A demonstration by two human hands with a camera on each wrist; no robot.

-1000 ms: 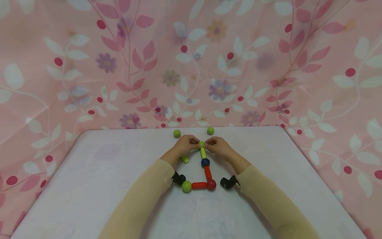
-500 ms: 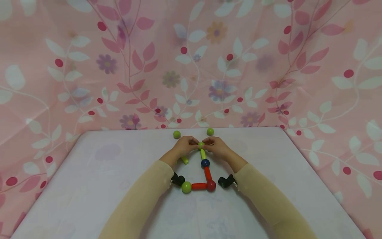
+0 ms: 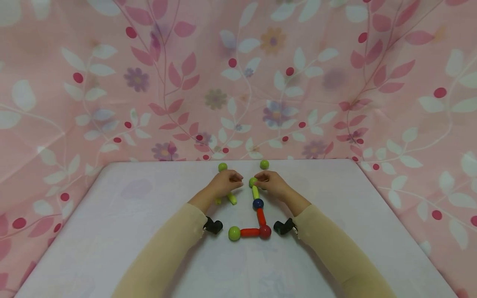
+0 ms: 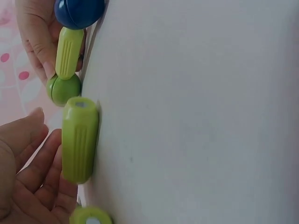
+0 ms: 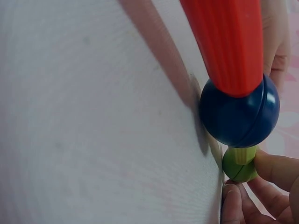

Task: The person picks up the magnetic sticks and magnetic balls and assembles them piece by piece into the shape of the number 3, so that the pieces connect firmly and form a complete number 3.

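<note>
My right hand pinches a light green ball between thumb and fingers, at the far end of a joined chain of balls and rods. From that ball the chain runs through a yellow-green rod, a dark blue ball, a red rod, a red ball and a second red rod to another green ball. Just left of the pinched ball, my left hand holds nothing, its thumb and fingers apart. Beside it lies a loose yellow-green rod.
Two loose green balls, a left one and a right one, sit near the far edge of the white-covered table. Another yellow-green rod is partly hidden by the left hand. A pink floral cloth hangs behind.
My left hand has let go of the green ball and moved a little to the left. The right hand keeps its pinch, and the chain looks the same.
</note>
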